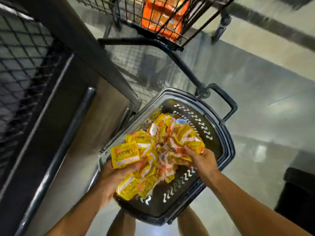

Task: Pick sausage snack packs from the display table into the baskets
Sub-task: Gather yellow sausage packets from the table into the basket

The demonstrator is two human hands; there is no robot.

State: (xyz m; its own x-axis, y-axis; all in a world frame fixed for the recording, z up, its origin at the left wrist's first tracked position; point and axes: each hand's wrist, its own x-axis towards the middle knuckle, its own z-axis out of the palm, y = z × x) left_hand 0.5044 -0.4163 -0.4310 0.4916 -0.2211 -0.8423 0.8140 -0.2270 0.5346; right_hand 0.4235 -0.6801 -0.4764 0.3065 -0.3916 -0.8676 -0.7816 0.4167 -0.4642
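A dark grey plastic basket (214,133) stands on the floor below me, its handle folded to the far right. Over it I hold a big bunch of yellow sausage snack packs (163,150) between both hands. My left hand (114,178) grips the near left side of the bunch, with one flat yellow pack (124,155) sticking up above its fingers. My right hand (202,159) grips the right side of the bunch. More yellow packs (163,121) lie inside the basket at its far end. The basket's floor is mostly hidden under the bunch.
The dark display table (71,116) with a metal rail (68,138) rises on the left, with black wire mesh (22,65) beyond it. A wire cart (170,21) with orange packs stands ahead. A black object (298,193) sits at the right. My legs show under the basket.
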